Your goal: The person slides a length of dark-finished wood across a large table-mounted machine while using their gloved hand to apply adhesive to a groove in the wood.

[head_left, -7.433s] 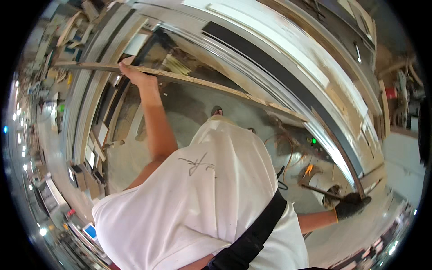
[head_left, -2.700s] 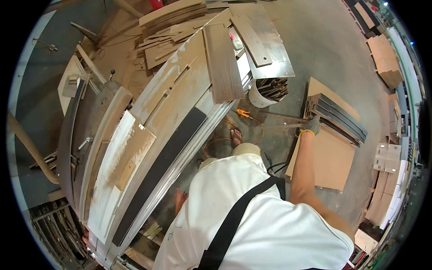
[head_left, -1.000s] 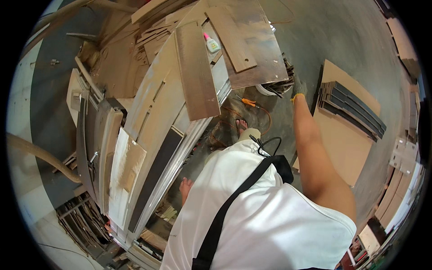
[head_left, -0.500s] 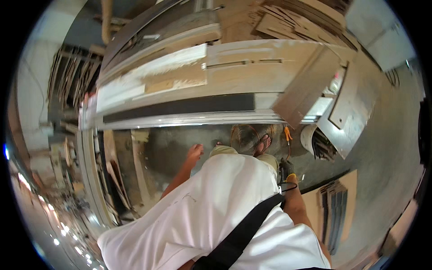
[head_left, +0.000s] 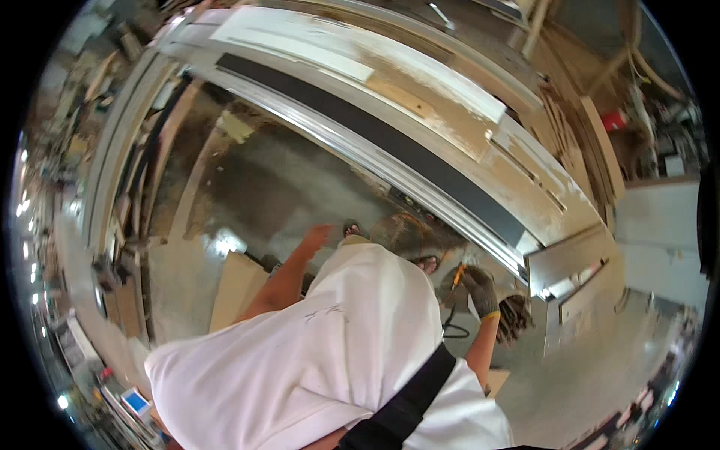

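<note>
My bare left hand (head_left: 318, 235) hangs in front of my body above the floor, slightly blurred. It holds nothing that I can see, and its fingers look loosely apart. My right hand (head_left: 481, 289) wears a dark work glove with a yellow cuff. Right beside its fingertips is an orange-handled tool (head_left: 458, 275), which looks like an air blow gun; I cannot tell whether they touch. The glove's fingers are too dark and smeared to read. Ahead of both hands runs a long workbench with a bright metal rail (head_left: 315, 127) along its near edge.
On the bench lie a long black strip (head_left: 375, 142) and a white-smeared board (head_left: 427, 79). Brown panels (head_left: 570, 259) lean at its right end. A bucket of wood offcuts (head_left: 514, 319) stands near my right hand. Long boards (head_left: 127, 150) fill the left side.
My view has turned left, so the bench now slants down to the right. The gloved hand now appears beside the orange tool. My left hand stays in front of me.
</note>
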Available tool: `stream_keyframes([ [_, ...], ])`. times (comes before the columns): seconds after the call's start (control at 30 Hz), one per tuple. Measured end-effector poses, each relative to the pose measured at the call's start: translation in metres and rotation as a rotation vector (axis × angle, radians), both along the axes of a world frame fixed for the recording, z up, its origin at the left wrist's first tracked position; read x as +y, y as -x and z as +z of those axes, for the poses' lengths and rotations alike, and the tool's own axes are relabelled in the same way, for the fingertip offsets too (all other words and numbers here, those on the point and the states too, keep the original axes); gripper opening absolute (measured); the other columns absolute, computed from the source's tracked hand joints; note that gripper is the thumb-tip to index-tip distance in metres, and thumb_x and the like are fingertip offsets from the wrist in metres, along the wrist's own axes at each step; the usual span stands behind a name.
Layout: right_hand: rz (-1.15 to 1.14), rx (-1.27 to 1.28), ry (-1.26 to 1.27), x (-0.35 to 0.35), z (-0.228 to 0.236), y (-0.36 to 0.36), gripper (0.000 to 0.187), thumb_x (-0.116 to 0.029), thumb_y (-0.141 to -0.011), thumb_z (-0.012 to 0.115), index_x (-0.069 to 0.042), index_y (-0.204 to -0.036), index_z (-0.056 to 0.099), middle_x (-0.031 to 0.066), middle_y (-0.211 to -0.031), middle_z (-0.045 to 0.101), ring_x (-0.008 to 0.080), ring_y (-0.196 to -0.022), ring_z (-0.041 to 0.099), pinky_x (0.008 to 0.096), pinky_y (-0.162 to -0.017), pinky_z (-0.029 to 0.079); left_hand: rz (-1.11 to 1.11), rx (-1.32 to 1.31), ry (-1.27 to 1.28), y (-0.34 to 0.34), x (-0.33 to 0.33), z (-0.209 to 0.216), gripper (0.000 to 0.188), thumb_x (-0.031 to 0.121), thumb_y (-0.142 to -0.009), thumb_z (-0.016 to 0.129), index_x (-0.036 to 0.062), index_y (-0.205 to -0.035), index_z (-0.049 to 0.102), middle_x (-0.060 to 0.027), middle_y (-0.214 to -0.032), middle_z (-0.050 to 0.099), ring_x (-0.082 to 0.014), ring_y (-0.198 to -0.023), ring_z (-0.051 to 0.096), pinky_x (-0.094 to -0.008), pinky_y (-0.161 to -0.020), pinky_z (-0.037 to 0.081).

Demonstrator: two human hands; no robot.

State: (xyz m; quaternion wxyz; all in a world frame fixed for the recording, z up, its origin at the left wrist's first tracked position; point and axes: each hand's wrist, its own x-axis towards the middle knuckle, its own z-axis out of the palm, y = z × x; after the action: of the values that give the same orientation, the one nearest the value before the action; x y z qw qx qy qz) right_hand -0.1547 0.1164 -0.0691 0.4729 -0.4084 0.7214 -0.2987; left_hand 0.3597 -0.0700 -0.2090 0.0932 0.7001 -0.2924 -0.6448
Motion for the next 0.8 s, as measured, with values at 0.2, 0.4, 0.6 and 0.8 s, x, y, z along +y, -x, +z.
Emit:
stream_keyframes([
  [0.2,0.17,0.168,-0.057,-0.119,0.094,-0.106,0.045,-0.032,-0.089,0.077,0.0,-0.12,0.069,0.0167,-0.118,0.072,0.0263,-0.108,0.069,0.0369,-0.095,0.053,0.207,-0.118,-0.206,-0.117,0.024,-0.035,0.046,0.048,-0.1,0.054,0.0179,-0.135,0.058,-0.0057,-0.123,0.066,-0.0237,-0.103,0.064,-0.0469,-0.089,0.045],
  [0.4,0.115,0.342,-0.092,-0.128,0.096,-0.136,0.044,-0.034,-0.088,0.078,-0.005,-0.12,0.071,0.0137,-0.119,0.073,0.0263,-0.108,0.069,0.0369,-0.094,0.054,0.179,-0.174,-0.298,-0.156,0.008,-0.041,0.05,0.046,-0.101,0.056,0.0143,-0.139,0.054,-0.0085,-0.132,0.064,-0.0256,-0.113,0.063,-0.0493,-0.093,0.044],
  [0.6,0.031,0.413,0.088,-0.172,0.107,-0.127,0.041,-0.033,-0.086,0.078,-0.007,-0.118,0.072,0.0148,-0.12,0.072,0.0312,-0.11,0.069,0.0384,-0.095,0.053,0.252,0.063,-0.115,-0.133,-0.028,-0.045,0.054,0.048,-0.099,0.053,0.0172,-0.143,0.05,-0.0077,-0.138,0.06,-0.0251,-0.124,0.058,-0.0496,-0.104,0.039],
  [0.8,0.04,0.688,0.439,-0.236,0.119,-0.122,0.037,-0.018,-0.077,0.084,-0.005,-0.109,0.073,0.0153,-0.114,0.071,0.0353,-0.109,0.065,0.0428,-0.095,0.052,0.147,0.054,0.125,-0.111,-0.047,-0.047,0.037,0.034,-0.101,0.056,0.0184,-0.134,0.058,-0.0008,-0.112,0.065,-0.0155,-0.098,0.063,-0.0383,-0.086,0.05],
])
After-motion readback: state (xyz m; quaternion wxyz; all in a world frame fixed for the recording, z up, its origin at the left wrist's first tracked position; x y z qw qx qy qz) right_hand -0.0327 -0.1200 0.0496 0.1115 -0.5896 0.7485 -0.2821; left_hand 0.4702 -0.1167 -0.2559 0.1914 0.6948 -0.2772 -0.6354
